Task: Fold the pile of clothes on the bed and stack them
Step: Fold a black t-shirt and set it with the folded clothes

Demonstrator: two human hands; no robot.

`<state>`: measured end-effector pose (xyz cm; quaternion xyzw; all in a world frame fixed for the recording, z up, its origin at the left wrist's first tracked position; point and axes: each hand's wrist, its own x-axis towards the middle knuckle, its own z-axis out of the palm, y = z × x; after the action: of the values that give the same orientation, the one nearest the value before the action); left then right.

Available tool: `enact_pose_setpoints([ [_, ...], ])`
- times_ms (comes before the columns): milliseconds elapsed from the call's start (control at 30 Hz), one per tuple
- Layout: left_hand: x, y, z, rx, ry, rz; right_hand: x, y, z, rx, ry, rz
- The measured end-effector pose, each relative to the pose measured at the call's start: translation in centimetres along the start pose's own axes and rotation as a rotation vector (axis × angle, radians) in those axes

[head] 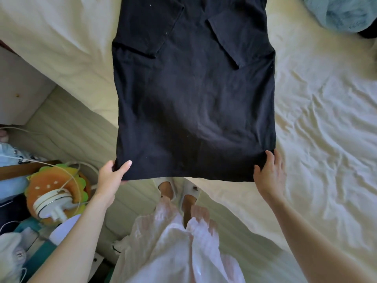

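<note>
Black T-shirt (193, 94) hem is held at both lower corners: the left hand (111, 176) pinches the left corner, thumb on top of the cloth and the other fingers hidden beneath it, while the right hand (269, 172) curls its fingers round the right corner, its fingertips lost behind the fabric so the grip itself is hard to make out. From there the shirt runs away from the person, stretched fairly flat, with both short sleeves folded inward onto the body; its collar end is cut off by the top of the view, so how it ends there cannot be told. It lies over the near edge of the bed (326, 119), which is covered by a rumpled cream sheet, and the held hem hangs just past that edge above the person's feet in pale slippers (188, 196). Toward the bed's far right corner sits a light blue bundle of cloth (342, 13), partly cut off. Left of the bed, on the cluttered floor, a burger-shaped cushion (59, 186) lies under a white round device with a cord (54, 203), its nature unclear.
</note>
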<state>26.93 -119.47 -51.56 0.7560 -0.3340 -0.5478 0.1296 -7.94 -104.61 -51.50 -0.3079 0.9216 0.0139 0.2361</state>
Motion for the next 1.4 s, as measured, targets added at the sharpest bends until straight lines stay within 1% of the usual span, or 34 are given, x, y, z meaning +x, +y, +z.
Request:
enact_pose_setpoints([
  [67,-0.5,0.0,-0.5,-0.167,0.024,-0.076,0.2,0.9,-0.1,0.149,0.022,0.086],
  [133,-1.0,-0.1,-0.9,-0.277,0.029,-0.131,0.7,1.5,-0.1,0.366,0.021,0.278],
  [200,-1.6,-0.4,-1.1,-0.36,0.029,-0.162,1.1,2.0,-0.2,0.635,-0.058,0.505],
  [267,-2.2,-0.8,-1.2,-0.443,0.042,-0.193,1.1,2.7,-0.3,0.899,-0.157,0.668],
  [333,-2.7,-1.1,-1.2,-0.516,0.061,-0.221,0.6,3.5,-0.2,1.081,-0.22,0.76],
  [467,-3.2,-1.1,-1.5,-0.576,0.111,-0.201,-0.6,4.4,-0.8,1.361,-0.287,0.833],
  [500,-3.2,-0.8,-1.7,-0.583,0.14,-0.189,-0.7,4.5,-1.0,1.386,-0.281,0.829],
  [600,-3.3,0.0,-2.3,-0.562,0.222,-0.173,-0.9,4.5,-1.7,1.36,-0.224,0.808],
  [700,-3.9,0.5,-2.4,-0.527,0.258,-0.183,-0.9,4.2,-2.9,1.381,-0.188,0.851],
  [833,-5.0,3.1,-2.1,-0.548,0.276,-0.151,-0.3,2.8,-5.5,1.6,-0.126,0.883],
  [933,-5.6,6.6,-2.1,-0.618,0.289,-0.114,0.7,1.6,-8.1,1.727,-0.123,0.802],
  [1033,-6.0,10.9,-2.3,-0.717,0.283,-0.096,2.4,0.0,-10.6,1.77,-0.154,0.701],
  [1100,-5.9,13.9,-2.2,-0.763,0.269,-0.043,3.9,-1.4,-12.3,1.815,-0.173,0.624],
  [1167,-5.4,16.9,-2.0,-0.791,0.246,0.014,5.7,-2.9,-14.1,1.899,-0.149,0.57],
  [1233,-4.5,19.7,-1.7,-0.822,0.209,0.06,7.9,-4.7,-15.7,2.022,-0.195,0.609],
  [1300,-3.2,22.5,-1.4,-0.841,0.18,0.094,10.0,-6.9,-17.2,2.045,-0.178,0.595],
  [1367,-1.6,25.2,-0.9,-0.859,0.158,0.114,11.3,-8.4,-18.7,1.944,-0.111,0.443],
  [1400,-0.7,26.6,-0.7,-0.873,0.144,0.125,12.4,-9.2,-19.3,1.954,-0.098,0.413],
])
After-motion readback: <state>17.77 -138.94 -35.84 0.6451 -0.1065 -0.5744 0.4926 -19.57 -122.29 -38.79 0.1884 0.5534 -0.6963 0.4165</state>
